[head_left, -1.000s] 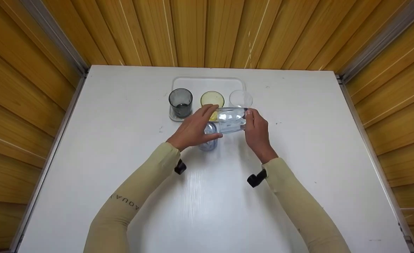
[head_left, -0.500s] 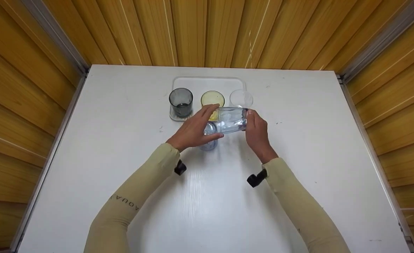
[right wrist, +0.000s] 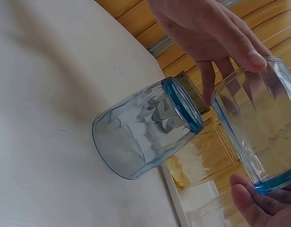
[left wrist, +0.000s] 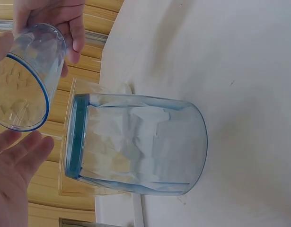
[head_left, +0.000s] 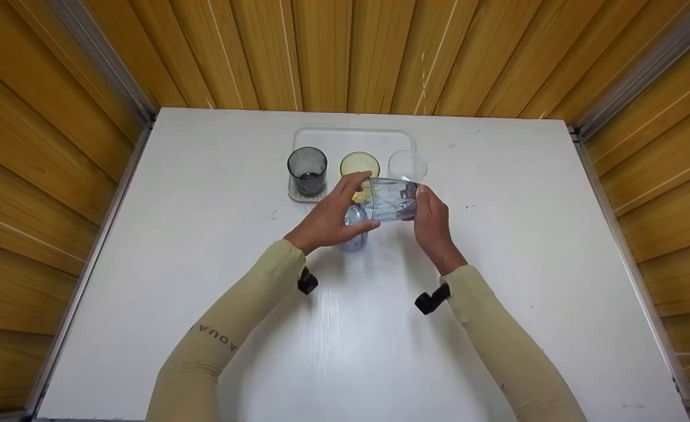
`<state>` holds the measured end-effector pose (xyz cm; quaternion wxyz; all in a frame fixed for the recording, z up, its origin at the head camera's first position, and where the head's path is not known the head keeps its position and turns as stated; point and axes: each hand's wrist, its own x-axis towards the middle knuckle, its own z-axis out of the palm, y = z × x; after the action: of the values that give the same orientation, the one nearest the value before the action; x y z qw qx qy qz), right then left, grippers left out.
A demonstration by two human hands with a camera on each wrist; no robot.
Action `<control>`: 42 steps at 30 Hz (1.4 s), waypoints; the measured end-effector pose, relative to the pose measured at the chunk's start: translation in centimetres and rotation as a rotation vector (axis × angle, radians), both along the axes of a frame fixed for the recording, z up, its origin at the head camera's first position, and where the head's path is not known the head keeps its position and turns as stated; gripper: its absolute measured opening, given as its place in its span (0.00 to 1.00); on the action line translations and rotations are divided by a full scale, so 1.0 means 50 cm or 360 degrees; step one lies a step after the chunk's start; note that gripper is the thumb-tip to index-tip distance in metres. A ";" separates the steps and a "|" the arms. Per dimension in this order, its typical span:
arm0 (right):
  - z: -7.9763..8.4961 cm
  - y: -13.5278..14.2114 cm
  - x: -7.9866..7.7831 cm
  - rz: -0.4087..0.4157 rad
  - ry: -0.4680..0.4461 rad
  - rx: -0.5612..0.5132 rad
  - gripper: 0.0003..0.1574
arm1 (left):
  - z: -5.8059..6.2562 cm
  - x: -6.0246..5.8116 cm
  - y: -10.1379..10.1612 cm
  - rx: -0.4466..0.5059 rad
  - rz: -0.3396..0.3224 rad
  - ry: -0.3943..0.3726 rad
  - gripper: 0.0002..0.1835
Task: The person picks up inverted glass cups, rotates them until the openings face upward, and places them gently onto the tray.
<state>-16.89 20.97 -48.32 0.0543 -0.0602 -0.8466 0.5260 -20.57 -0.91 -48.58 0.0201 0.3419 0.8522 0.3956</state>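
Observation:
A clear bluish drinking glass (head_left: 394, 200) is held sideways in the air, its rim facing left and its base right. My left hand (head_left: 328, 221) spans the rim, with fingers on the far side and thumb on the near side. My right hand (head_left: 434, 228) grips the base end. The right wrist view shows the thick blue base (right wrist: 275, 183) close to the right fingers. Below the left hand, a second bluish glass (left wrist: 140, 142) stands on the table upside down, its blue base uppermost. From the head, my left hand partly covers this second glass.
Beyond the hands lies a clear tray (head_left: 380, 133) on the white table (head_left: 204, 234). A dark grey glass (head_left: 308, 167), a yellow glass (head_left: 360, 163) and a colourless glass (head_left: 407, 161) stand in a row along it. Wood-patterned panels (head_left: 374, 58) enclose the table.
The held glass has turned slightly between the hands, its base end tipping a little toward me. Both hands keep their places on it; the head view has shifted slightly.

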 end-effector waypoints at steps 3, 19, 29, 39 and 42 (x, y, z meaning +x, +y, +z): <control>-0.001 -0.002 -0.001 0.0010 -0.0034 -0.0019 0.35 | 0.000 0.002 0.001 0.0045 0.0013 -0.0042 0.46; 0.000 -0.001 0.002 0.0054 -0.0121 -0.0077 0.38 | 0.010 0.001 0.008 0.0255 -0.0004 -0.0175 0.44; -0.009 -0.010 0.000 0.0109 -0.0077 -0.0159 0.35 | 0.012 0.000 -0.005 0.0352 0.0017 -0.0126 0.45; -0.022 -0.020 0.003 0.0132 -0.0070 -0.0173 0.34 | 0.017 -0.007 -0.020 0.0404 0.0081 -0.0026 0.45; -0.024 -0.023 0.003 0.0139 -0.0060 -0.0149 0.33 | 0.020 -0.010 -0.027 0.0408 0.0110 -0.0009 0.45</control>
<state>-16.73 19.85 -49.50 0.0124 -0.0357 -0.8237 0.5657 -21.09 -2.27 -47.56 -0.0351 0.3110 0.8058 0.5027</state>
